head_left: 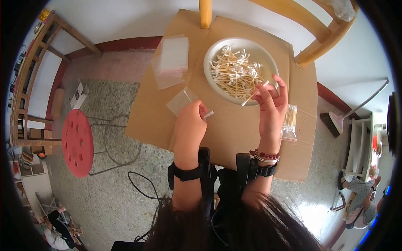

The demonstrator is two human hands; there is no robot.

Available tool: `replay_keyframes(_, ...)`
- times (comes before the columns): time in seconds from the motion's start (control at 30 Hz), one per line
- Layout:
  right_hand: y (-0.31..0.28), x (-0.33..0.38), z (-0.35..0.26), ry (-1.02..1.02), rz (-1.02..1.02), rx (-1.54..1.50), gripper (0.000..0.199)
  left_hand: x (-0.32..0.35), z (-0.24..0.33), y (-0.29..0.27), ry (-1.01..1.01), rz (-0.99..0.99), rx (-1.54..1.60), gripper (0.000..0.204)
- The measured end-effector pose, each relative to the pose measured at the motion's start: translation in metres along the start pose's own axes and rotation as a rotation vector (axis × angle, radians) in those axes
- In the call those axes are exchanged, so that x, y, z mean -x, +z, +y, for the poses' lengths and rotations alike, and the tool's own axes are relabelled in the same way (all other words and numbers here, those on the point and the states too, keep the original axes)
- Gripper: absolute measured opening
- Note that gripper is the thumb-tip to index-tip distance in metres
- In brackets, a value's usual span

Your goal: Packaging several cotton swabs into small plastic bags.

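Note:
My left hand [191, 115] is closed on a small clear plastic bag [178, 102] over the cardboard. A thin white strip shows in the bag's upper part; I cannot tell if it is a swab. Just right of the bowl's near rim, my right hand [271, 100] pinches a cotton swab [254, 93] between thumb and fingers, other fingers raised. The white bowl [207, 74] holds a heap of wooden-stick cotton swabs [234, 71]. Beside my right wrist lies a clear bag filled with swabs [289, 119], partly hidden by the hand.
A stack of clear bags [173, 54] lies left of the bowl on the cardboard sheet [226, 134]. A wooden chair frame [310, 52] stands behind. Left is a red stool [77, 142]; a broom [335, 121] leans at right. Other people sit at both lower edges.

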State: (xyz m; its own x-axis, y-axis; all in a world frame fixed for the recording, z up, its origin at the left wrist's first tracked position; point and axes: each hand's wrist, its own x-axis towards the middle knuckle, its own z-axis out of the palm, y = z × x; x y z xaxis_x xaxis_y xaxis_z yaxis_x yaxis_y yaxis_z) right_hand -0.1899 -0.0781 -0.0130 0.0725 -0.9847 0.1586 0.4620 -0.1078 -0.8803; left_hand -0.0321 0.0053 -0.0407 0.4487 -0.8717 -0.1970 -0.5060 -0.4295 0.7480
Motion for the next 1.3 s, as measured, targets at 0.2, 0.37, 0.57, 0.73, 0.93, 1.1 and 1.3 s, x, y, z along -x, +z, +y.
replay_keyframes(0.2, 0.006, 0.005, 0.009, 0.059, -0.211, 0.166, 0.022, -0.003, 0.01, -0.006, 0.118, 0.099, 0.239, 0.012)
replay_keyframes(0.37, 0.02, 0.009, 0.017, 0.067, -0.232, 0.281, 0.02, -0.001, 0.021, -0.011, 0.113, 0.1, 0.294, 0.013)
replay_keyframes(0.57, 0.031, 0.011, 0.017, 0.009, -0.222, 0.515, 0.016, 0.0, 0.025, -0.014, 0.168, 0.112, 0.247, 0.016)
replay_keyframes(0.73, 0.031, 0.011, 0.016, -0.007, -0.237, 0.601, 0.016, 0.0, 0.025, -0.018, 0.203, 0.085, 0.29, 0.017)
replay_keyframes(0.93, 0.032, 0.011, 0.015, -0.129, -0.204, 0.51, 0.017, 0.001, 0.031, -0.021, 0.207, 0.05, 0.346, 0.019)
replay_keyframes(1.1, 0.033, 0.013, 0.019, -0.061, -0.302, 0.55, 0.018, 0.002, 0.026, -0.024, 0.205, 0.012, 0.459, 0.022)
replay_keyframes(1.3, 0.033, 0.013, 0.014, 0.004, -0.439, 0.605, 0.017, 0.003, 0.027, -0.037, 0.169, -0.07, 0.652, 0.027)
